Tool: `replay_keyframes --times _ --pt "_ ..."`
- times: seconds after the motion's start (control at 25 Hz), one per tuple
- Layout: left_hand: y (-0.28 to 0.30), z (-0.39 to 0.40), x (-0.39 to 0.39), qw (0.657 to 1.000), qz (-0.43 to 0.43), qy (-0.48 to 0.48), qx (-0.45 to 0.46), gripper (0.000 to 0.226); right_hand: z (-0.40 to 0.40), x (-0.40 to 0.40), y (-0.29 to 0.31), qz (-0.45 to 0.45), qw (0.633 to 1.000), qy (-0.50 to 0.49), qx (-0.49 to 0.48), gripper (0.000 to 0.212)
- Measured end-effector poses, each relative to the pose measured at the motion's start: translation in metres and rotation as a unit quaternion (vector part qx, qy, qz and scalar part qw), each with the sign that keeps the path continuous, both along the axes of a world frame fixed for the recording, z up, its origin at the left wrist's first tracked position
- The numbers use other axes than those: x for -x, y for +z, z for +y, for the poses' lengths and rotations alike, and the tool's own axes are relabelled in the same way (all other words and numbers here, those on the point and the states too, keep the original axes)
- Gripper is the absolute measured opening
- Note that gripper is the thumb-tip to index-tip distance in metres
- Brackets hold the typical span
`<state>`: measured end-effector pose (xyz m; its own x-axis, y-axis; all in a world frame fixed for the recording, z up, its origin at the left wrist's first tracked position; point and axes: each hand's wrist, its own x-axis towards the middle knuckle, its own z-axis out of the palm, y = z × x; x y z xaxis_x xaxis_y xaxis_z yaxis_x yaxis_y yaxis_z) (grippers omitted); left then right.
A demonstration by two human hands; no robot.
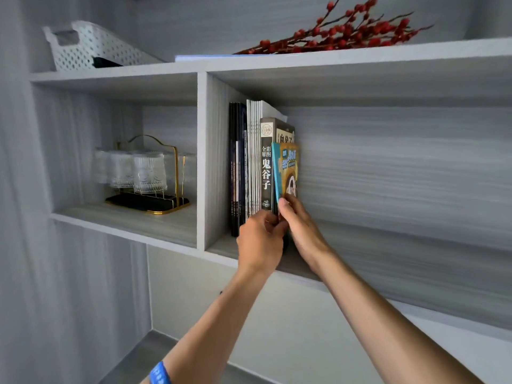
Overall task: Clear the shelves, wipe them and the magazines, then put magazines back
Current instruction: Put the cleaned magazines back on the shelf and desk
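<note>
Both hands meet at the foot of the small teal-and-yellow book (286, 170) at the right end of the upright magazines (245, 167) in the right-hand shelf compartment (388, 245): the right hand (300, 225) pinches its lower edge while the left hand (259, 242) curls against the neighbouring spines, so I judge this either the clearing or the putting-back step, calling next for a straight slide along the board.

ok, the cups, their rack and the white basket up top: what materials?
Cups: clear ribbed glass by the look, see-through with glints; could be acrylic.
Rack: thin gold-toned metal wire, shiny, on a dark base.
Basket: white plastic, matte, moulded holes in a regular pattern.
</note>
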<state>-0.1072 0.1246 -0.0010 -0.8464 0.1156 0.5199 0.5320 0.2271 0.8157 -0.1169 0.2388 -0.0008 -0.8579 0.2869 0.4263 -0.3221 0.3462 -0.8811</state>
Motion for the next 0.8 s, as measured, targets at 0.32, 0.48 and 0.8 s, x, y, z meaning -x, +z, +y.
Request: replay_keyframes --times 0.32,0.48,0.8 --pt "-0.020 -0.036 0.027 0.956 0.126 0.016 0.263 0.075 0.002 0.006 -0.005 -0.031 0.979 -0.071 -0.187 0.076" --pt "-0.019 -0.045 0.035 0.944 0.112 -0.026 0.310 0.082 -0.001 0.002 -0.004 -0.036 0.977 -0.081 -0.193 0.077" --pt "-0.018 -0.047 0.041 0.942 0.087 -0.004 0.325 0.083 -0.003 -0.003 -0.003 -0.034 0.973 -0.090 -0.212 0.077"
